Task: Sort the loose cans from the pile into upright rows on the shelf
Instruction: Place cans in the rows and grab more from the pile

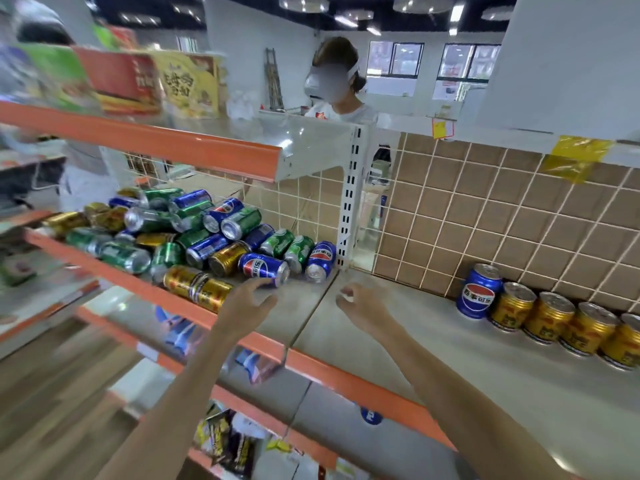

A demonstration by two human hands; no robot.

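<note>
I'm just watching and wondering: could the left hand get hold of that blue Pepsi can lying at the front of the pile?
Probably yes. The left hand hovers open just in front of the blue Pepsi can, which lies on its side at the pile's front edge with nothing on top of it or between it and the fingers.

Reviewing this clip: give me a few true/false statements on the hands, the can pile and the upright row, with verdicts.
1. The left hand grips a can. False: it reaches toward the pile holding nothing.
2. The right hand is empty. True.
3. The upright row is all blue cans. False: one blue can, then gold ones.
4. The pile lies left of the white upright post. True.
5. The pile cans stand upright. False: they lie on their sides.
</note>
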